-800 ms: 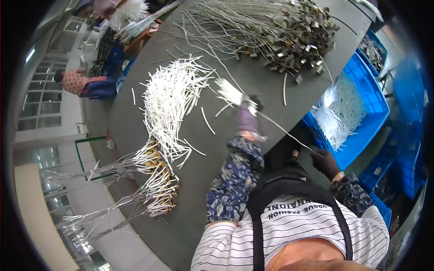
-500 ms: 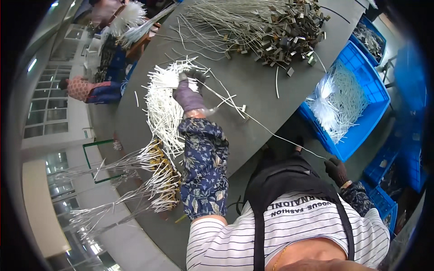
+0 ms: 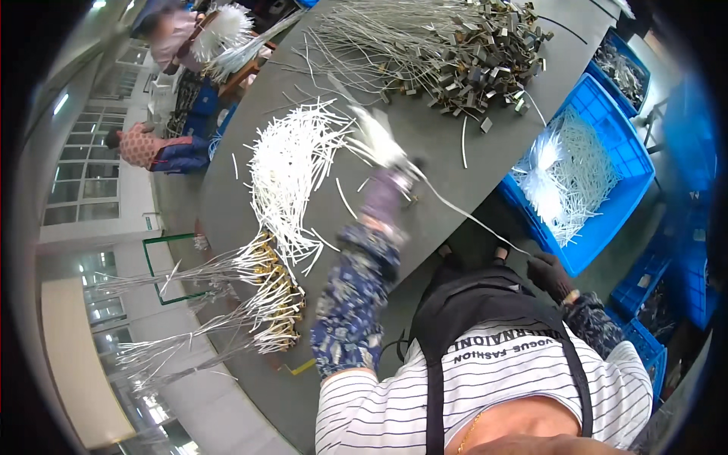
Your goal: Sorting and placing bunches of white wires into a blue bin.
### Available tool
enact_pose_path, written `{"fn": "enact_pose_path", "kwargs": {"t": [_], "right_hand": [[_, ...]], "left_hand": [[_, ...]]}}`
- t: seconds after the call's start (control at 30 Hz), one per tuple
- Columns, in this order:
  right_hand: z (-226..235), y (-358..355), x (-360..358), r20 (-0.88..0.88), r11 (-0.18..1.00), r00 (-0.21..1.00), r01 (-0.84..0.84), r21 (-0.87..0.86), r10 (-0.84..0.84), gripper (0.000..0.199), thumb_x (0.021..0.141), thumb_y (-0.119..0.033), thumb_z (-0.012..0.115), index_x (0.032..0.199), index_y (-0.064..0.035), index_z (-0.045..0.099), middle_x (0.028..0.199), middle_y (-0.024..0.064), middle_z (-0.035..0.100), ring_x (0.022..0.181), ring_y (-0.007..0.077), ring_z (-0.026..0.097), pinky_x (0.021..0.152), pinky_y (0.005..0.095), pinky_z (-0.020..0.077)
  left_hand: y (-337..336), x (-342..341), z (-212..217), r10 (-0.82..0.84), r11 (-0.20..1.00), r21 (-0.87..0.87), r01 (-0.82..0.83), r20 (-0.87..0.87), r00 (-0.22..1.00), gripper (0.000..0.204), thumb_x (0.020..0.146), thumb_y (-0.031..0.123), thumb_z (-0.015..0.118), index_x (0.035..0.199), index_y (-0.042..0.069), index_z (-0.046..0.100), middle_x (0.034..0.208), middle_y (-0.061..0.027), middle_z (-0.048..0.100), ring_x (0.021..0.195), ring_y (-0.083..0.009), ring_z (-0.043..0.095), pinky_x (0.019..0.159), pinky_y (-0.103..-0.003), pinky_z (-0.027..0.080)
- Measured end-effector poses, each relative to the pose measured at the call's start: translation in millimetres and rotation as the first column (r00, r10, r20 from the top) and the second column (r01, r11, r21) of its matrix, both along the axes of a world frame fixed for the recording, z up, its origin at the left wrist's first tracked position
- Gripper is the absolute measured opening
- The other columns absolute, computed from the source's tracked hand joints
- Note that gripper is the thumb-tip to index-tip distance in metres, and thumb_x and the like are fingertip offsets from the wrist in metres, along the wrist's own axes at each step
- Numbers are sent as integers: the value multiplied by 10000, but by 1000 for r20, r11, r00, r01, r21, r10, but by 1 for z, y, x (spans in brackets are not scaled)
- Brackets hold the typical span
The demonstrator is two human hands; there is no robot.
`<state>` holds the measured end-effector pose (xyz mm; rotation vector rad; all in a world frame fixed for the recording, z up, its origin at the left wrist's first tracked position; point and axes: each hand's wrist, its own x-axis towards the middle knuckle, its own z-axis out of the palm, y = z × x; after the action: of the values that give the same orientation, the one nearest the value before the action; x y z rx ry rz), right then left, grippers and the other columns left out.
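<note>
My left hand point(image 3: 389, 191), in a purplish glove, is closed on a motion-blurred bunch of thin white tubes point(image 3: 377, 139) above the grey table point(image 3: 440, 163). From that hand a thin pale wire point(image 3: 474, 220) runs over the table edge to my right hand point(image 3: 551, 277). Dark-gloved, the right hand has its fingers closed round the wire's end, low beside the blue crate. Left of my left hand lies a large loose heap of similar white tubes point(image 3: 292, 167), with a few strays around it.
A pile of wires with small metal blocks point(image 3: 485, 68) covers the table's far side. White-tipped wire bundles point(image 3: 273, 303) hang over the left edge. At right stands a blue crate point(image 3: 599, 235) holding clear strands. Two people point(image 3: 140, 145) are at far left.
My left hand has moved right, off the heap, and now carries a bunch of white tubes. My right hand, with the wire, has shifted slightly left and up.
</note>
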<state>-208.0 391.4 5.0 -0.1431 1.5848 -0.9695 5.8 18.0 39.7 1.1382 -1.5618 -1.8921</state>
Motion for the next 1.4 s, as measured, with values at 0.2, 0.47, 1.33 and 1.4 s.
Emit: {"fn": "enact_pose_path", "kwargs": {"t": [0.2,0.47,1.33,1.4], "right_hand": [[25,-46,-4,-18,966,981,-196,-172,196,188,886,-240,582,894,-53,604,733,32,553,609,116,489,528,266,379],[60,-203,57,-695,680,678,-627,-379,238,572,855,-433,607,1230,-8,523,1098,170,595,1052,285,580,855,391,467],[74,-178,35,-259,754,765,-636,-163,589,309,822,-315,655,995,-59,653,985,176,628,949,298,607,830,374,460],[4,-96,24,-689,541,632,-739,-400,354,256,817,-250,654,969,-44,650,959,165,630,907,295,618,794,378,475]], "left_hand": [[21,6,55,492,778,554,-296,-245,835,348,864,392,634,1023,83,606,813,-43,614,743,-190,616,650,-353,543],[33,1,-9,344,936,-191,-297,308,887,291,841,278,662,944,8,632,806,-85,666,705,-206,623,623,-334,486],[-66,-2,6,636,696,717,47,-645,423,168,908,296,593,953,136,567,800,-46,617,573,-125,519,436,-247,408],[-51,-30,3,610,734,668,-127,-565,556,154,906,282,596,940,135,569,787,-55,615,533,-116,473,410,-252,374]]}}
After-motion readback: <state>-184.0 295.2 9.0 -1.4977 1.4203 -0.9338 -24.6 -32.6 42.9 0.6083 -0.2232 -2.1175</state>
